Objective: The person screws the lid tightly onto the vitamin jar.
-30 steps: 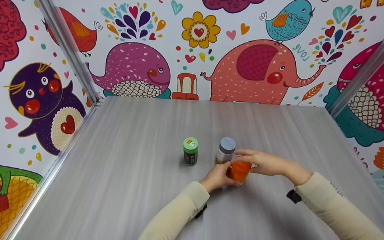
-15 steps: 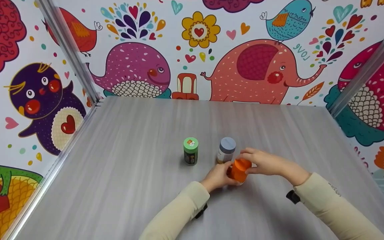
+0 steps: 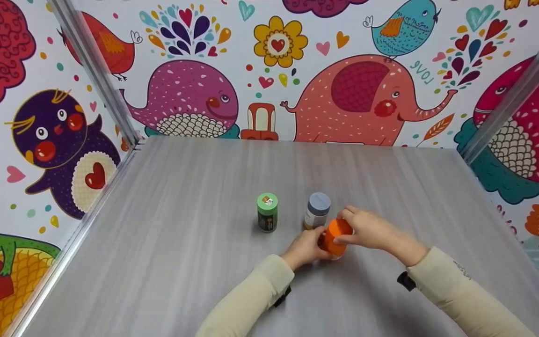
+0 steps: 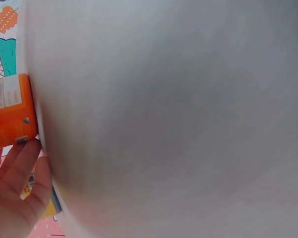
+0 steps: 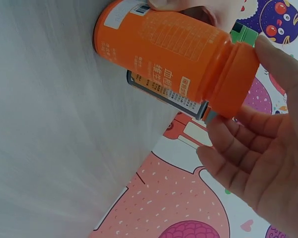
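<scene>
An orange plastic bottle stands on the table, its screw cap of the same colour on top. My left hand grips the bottle's body low down from the left. With thumb on one side and fingers on the other, my right hand pinches the cap. Printed text and a white label show on the bottle in the right wrist view. Just behind it is a bottle with a grey-blue lid, its lower part hidden by my left hand. In the left wrist view, left-hand fingers lie beside the orange bottle.
A dark jar with a green lid stands upright to the left of the grey-lidded bottle. The grey wood-grain table is bordered by cartoon-printed walls and metal posts at its far corners.
My right hand has shifted and turned around the cap, its thumb coming inward, so more of the orange top shows. The left hand and the bottles stay in place.
</scene>
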Demonstrator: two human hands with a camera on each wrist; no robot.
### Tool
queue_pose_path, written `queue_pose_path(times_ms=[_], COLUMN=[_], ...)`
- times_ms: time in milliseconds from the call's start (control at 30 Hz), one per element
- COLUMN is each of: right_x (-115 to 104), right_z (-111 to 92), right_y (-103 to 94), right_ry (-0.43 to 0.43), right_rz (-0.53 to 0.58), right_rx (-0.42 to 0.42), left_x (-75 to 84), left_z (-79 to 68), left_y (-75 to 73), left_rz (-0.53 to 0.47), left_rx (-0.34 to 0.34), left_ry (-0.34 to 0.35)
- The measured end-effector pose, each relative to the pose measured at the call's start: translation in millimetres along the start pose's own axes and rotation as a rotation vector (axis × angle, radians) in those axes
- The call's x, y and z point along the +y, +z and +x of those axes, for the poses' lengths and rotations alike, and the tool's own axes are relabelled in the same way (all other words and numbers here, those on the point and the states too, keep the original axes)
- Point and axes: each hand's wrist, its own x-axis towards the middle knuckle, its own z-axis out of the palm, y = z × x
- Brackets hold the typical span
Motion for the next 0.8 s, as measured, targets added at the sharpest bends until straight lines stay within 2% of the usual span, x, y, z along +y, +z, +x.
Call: queue_pose_path(times_ms=[133, 200, 400, 533, 633, 800], right_x=[0.0, 1.5, 7.8, 10.1, 9.9, 9.0], right_z=[0.1, 0.1, -1.3, -2.1, -1.7, -0.4], right_y=[-1.6, -5.5, -17.9, -19.8, -19.9, -19.6], right_ry=[-0.001, -0.022, -0.182, -0.259, -0.268, -0.259], right_rz=[-0.054, -0.039, 0.113, 0.132, 0.134, 0.111], right_rx=[0.005, -0.015, -0.178, -0.260, -0.271, -0.243], left_x=[-0.1, -0.1, 0.0, 0.7, 0.9, 1.5], left_z=[-0.5, -1.1, -2.7, -2.9, -3.0, -3.1], left_y=[0.0, -0.1, 0.3, 0.3, 0.2, -0.8], left_rz=[0.003, 0.001, -0.026, -0.044, -0.044, -0.037], left_rx=[0.001, 0.002, 0.014, 0.010, 0.004, 0.003], left_ry=[-0.002, -0.001, 0.023, 0.016, 0.007, -0.005])
